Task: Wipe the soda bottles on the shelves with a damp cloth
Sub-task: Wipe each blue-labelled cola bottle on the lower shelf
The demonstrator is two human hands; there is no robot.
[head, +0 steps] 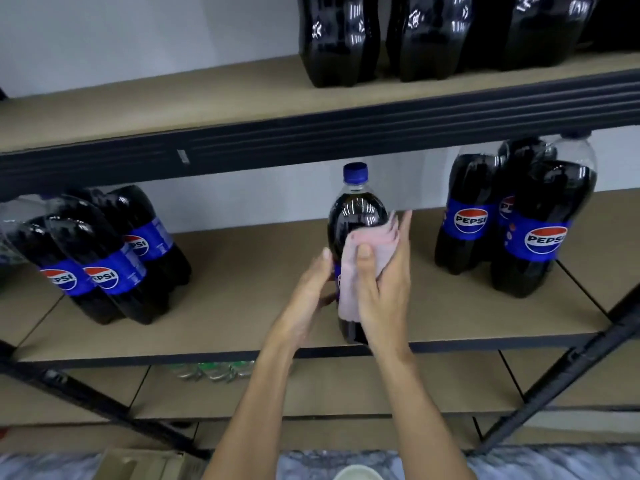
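Clamping the pink cloth (348,296) against the upright soda bottle (356,209), the right hand (384,285) covers its front; the left hand (311,289) grips its left side, bottle standing near the middle shelf (242,306) front edge

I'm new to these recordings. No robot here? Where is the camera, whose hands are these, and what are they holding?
No robot: one wide-angle camera worn on a person's head looks down at their bare hands. The left hand holds an upright soda bottle near the front of the middle shelf. The right hand holds a pink cloth against the bottle's side. More Pepsi bottles stand in a left group and a right group; dark bottles stand on the upper shelf.
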